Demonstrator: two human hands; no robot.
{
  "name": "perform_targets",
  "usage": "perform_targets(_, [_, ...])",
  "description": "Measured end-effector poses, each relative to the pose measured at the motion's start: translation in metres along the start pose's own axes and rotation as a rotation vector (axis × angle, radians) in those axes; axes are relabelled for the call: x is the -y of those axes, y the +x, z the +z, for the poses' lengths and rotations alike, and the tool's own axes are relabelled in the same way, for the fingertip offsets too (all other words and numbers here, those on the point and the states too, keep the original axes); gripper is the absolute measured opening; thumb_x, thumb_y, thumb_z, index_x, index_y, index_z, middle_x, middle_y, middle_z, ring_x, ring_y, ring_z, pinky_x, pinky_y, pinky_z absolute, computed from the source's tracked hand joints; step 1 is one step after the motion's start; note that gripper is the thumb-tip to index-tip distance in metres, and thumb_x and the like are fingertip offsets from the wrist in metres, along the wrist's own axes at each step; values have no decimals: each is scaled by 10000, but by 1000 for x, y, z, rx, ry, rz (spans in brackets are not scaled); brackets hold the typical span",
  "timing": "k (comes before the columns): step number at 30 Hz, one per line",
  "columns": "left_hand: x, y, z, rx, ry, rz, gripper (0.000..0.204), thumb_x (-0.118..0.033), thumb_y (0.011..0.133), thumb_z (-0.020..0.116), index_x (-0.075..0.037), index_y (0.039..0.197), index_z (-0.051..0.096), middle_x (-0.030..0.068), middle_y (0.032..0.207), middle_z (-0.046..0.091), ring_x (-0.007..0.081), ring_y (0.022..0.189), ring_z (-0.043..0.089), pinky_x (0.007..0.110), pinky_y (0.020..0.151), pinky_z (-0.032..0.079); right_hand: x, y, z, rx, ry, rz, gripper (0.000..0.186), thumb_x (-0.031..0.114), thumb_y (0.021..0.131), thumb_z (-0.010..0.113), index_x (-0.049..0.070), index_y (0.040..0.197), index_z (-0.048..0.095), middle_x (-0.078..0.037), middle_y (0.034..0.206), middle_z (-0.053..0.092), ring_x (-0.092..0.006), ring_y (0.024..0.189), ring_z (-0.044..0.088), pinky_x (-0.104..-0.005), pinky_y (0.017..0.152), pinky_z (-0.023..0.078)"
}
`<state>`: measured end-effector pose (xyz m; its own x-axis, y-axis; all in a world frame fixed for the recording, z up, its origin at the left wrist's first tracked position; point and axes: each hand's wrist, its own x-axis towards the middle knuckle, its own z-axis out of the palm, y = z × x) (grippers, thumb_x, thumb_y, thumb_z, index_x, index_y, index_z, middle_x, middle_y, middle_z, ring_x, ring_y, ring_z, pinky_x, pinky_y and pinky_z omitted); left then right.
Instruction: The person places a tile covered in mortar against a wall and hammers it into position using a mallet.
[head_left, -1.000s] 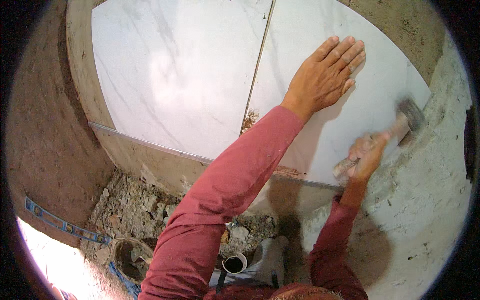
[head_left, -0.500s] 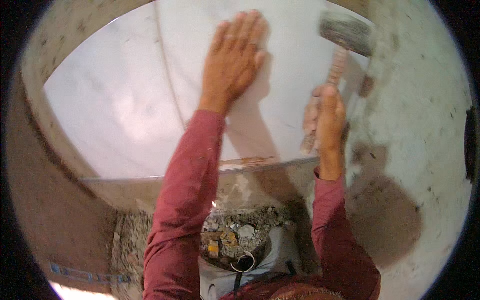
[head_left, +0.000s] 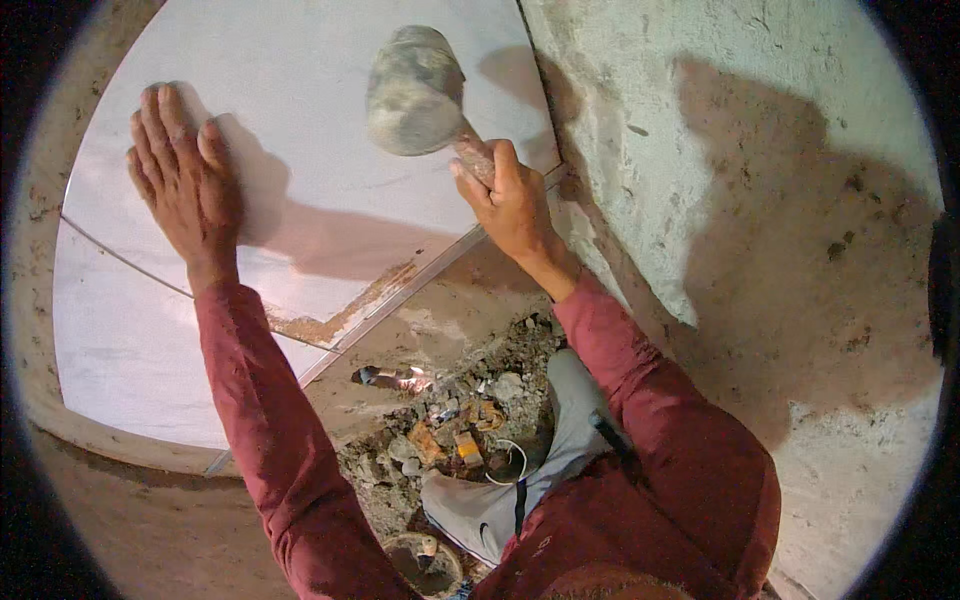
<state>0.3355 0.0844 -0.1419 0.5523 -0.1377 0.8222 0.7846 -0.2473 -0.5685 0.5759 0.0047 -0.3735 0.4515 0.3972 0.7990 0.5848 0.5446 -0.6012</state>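
Note:
My left hand [head_left: 190, 185] lies flat on a large white tile [head_left: 330, 110], fingers stretched out and a little apart. In my right hand [head_left: 515, 205] is the handle of a rubber mallet [head_left: 413, 92], gripped close below its head. The grey, dusty mallet head hangs over the tile, to the right of my left hand; whether it touches the surface I cannot tell. A thin joint separates this tile from a second white tile [head_left: 140, 335] at the lower left. Brown mortar [head_left: 345, 322] is smeared along the near edge of the large tile.
A rough plastered wall [head_left: 620, 130] rises on the right, close to my right arm. Below the tiles' metal edge strip [head_left: 400, 283] lies rubble [head_left: 510, 385] with an orange-yellow piece [head_left: 468, 449]. A round container [head_left: 425, 565] stands near my leg.
The view has turned and shifted. The mallet has come from beside the wall to over the tile, nearer my left hand. My left hand remains flat on the tile.

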Motion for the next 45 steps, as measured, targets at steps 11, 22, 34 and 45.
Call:
perform_targets(11, [-41, 12, 39, 11, -2, -44, 631, -535, 1095, 278, -169, 1606, 322, 64, 1661, 327, 315, 1535, 277, 478, 1251, 173, -135, -89, -75, 48, -309, -465, 371, 216, 830, 837, 74, 1015, 548, -131, 764, 664, -331, 645, 679, -414, 537, 532])
perform_targets(22, [-45, -1, 57, -35, -3, -35, 637, -541, 1095, 256, -162, 1600, 341, 70, 1656, 339, 307, 1528, 292, 487, 1245, 180, -114, -101, -53, 179, -203, -209, 341, 236, 877, 811, 36, 957, 547, -156, 756, 678, -353, 616, 677, -430, 515, 498])
perform_targets(34, [-36, -7, 59, -71, 5, -30, 633, -581, 1087, 231, -220, 1590, 360, 58, 1636, 375, 286, 1527, 302, 482, 1256, 174, -116, -106, -58, 111, -205, 270, 379, 368, 929, 737, 25, 943, 577, -210, 696, 628, -436, 633, 651, -507, 543, 509])
perform_targets(45, [-29, -21, 54, -39, -8, -66, 614, -543, 1094, 256, -193, 1584, 372, 54, 1645, 362, 302, 1518, 315, 477, 1243, 197, -121, -110, -45, 77, -96, 620, 312, 255, 967, 695, -19, 1064, 578, -183, 855, 660, -368, 681, 651, -414, 570, 501])
